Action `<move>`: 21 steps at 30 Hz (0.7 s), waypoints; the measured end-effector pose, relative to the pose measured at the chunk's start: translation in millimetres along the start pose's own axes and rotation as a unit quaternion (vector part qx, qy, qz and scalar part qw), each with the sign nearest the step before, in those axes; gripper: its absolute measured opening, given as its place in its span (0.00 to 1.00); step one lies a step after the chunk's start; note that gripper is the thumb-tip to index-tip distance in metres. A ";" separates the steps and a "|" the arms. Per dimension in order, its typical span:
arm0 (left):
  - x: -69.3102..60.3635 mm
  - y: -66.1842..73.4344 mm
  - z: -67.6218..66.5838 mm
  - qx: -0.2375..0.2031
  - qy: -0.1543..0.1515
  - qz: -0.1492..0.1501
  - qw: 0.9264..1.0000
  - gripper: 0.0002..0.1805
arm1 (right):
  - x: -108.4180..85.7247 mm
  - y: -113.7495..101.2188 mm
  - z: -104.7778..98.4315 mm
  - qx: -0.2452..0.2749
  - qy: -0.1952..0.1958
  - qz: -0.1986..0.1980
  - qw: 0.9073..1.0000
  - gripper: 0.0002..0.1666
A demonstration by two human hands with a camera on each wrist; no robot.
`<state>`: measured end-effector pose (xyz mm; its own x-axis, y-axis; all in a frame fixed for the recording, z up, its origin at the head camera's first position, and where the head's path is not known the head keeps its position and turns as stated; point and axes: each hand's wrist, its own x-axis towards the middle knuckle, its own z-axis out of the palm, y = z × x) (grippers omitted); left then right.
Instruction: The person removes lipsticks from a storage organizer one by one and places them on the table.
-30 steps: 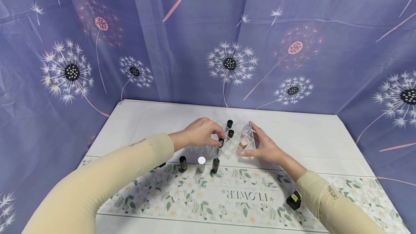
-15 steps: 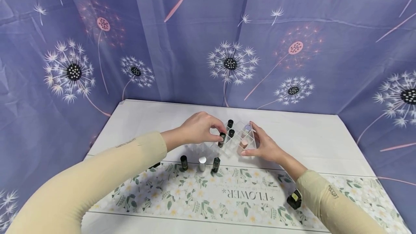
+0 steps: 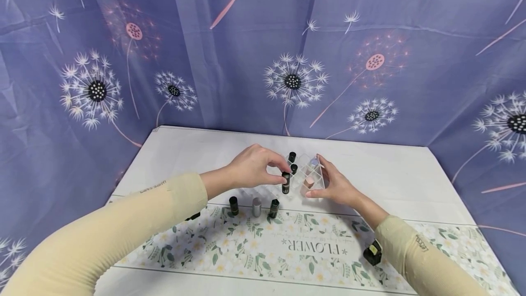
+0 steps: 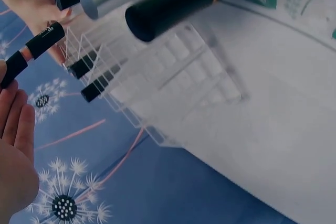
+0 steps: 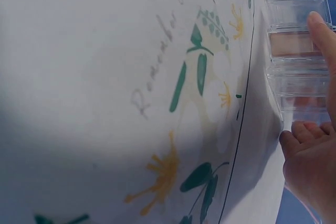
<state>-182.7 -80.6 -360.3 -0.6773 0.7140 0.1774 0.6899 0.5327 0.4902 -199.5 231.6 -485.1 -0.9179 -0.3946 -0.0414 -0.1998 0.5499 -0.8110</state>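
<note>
- Shifted slightly toward four o'clock since half a second earlier, a black tube (image 3: 286,185) hangs upright in the left hand (image 3: 258,168), pinched narrowly between thumb and fingertips above a clear gridded holder (image 4: 184,45).
- At the holder's three o'clock end, the right hand (image 3: 336,185) grips with thumb and fingers spread wide, one on each side.
- Two black-capped tubes (image 3: 293,168) stand in cells toward one o'clock from the held tube; a lavender-capped tube (image 3: 314,162) sits at two o'clock, a peach-capped tube (image 3: 309,182) at three.
- Outside the holder, toward seven o'clock, a silver tube (image 3: 256,207) stands between a round dark tube (image 3: 234,206) and an angular dark tube (image 3: 274,208).
- Farther off, at four o'clock, a black object (image 3: 372,254) with a yellow-green patch rests beside the right sleeve (image 3: 404,236) on a floral-printed table covering (image 3: 246,245).
</note>
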 end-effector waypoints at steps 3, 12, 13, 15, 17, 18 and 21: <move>-2.7 2.3 6.3 -0.009 -0.004 -0.001 1.000 0.11 | 0.1 0.4 0.4 0.002 0.001 -0.002 1.000 0.78; -6.6 6.8 26.6 -0.023 -0.024 -0.013 0.999 0.11 | -0.5 1.5 0.6 0.017 0.001 -0.010 1.000 0.78; -6.8 6.8 28.4 -0.023 -0.026 -0.012 0.999 0.11 | -0.5 1.5 0.8 0.019 0.001 -0.011 1.000 0.78; -7.3 6.2 32.1 -0.023 -0.029 -0.009 0.999 0.11 | -0.1 2.2 1.2 0.023 0.000 -0.013 1.000 0.78; -7.6 5.5 35.3 -0.028 -0.031 -0.003 0.999 0.11 | 0.1 2.6 1.6 0.025 0.001 -0.014 1.000 0.78; -7.4 5.3 36.9 -0.030 -0.030 0.000 0.999 0.11 | 0.2 2.6 1.6 0.025 0.001 -0.013 1.000 0.78; -6.7 5.2 41.2 -0.033 -0.031 0.006 0.999 0.10 | 0.4 1.7 1.8 0.023 0.002 -0.012 1.000 0.78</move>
<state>-164.1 -63.9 -394.1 -0.6504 0.7481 0.1318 0.6781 0.4936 0.5445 -199.6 231.0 -487.6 -0.9143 -0.4045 -0.0184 -0.2064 0.5047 -0.8383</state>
